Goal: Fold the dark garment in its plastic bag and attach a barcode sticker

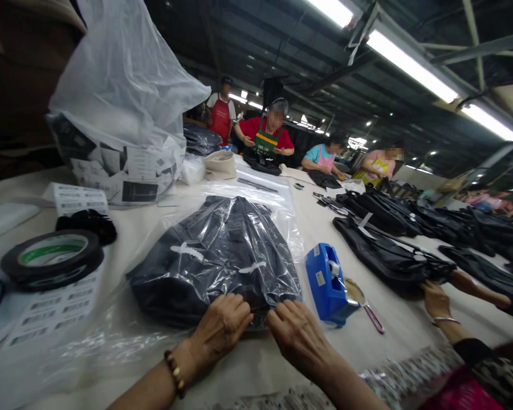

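Observation:
A black fabric bag (222, 239) lies flat inside a clear plastic bag (282, 250) on the table in front of me. My left hand (224, 322) is closed on the plastic at its near edge, a beaded bracelet on the wrist. Close beside it, my right hand (297, 333) pinches the same edge, fingers curled in. Exactly what lies under the fingertips is hidden. Just right of the wrapped bag stands a blue tape dispenser (325, 282).
At left are a roll of black tape (53, 259), barcode label sheets (55, 310) and a large translucent sack (119, 142) full of labels. Scissors with a pink handle (374, 319) lie past the dispenser. A co-worker's hands (438, 302) hold a black bag at right; several people work beyond.

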A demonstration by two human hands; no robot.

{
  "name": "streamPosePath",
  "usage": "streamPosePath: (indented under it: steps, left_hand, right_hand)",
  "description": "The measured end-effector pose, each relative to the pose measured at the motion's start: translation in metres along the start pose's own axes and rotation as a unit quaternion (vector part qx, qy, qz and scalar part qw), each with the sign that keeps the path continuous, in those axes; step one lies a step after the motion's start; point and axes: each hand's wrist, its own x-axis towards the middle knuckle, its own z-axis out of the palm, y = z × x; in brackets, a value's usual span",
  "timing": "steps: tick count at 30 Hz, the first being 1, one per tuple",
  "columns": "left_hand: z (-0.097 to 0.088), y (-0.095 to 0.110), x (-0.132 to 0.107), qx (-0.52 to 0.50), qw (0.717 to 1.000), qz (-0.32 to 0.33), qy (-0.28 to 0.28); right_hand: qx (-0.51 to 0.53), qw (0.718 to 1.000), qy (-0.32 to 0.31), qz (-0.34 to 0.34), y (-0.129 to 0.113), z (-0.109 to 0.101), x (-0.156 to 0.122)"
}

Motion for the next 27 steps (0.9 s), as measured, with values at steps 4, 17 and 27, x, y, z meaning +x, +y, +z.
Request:
streamPosePath:
  steps: [4, 17, 27]
  left_hand:
    - [-0.001, 0.001, -0.001, -0.009, 1.000, -0.009, -0.003]
    - [0.013, 0.005, 0.005, 0.049, 0.994, -0.031, 0.090]
    - [0.010, 0.003, 0.006, 0.059, 0.993, -0.003, 0.098]
  right_hand:
    - [-0.032, 0.998, 0.049, 0.038, 0.003, 0.019, 0.002]
    - [-0.052, 0.987, 0.066, 0.134, -0.009, 0.022, 0.009]
    - [0.001, 0.991, -0.086, 0.102, 0.011, 0.006, 0.023]
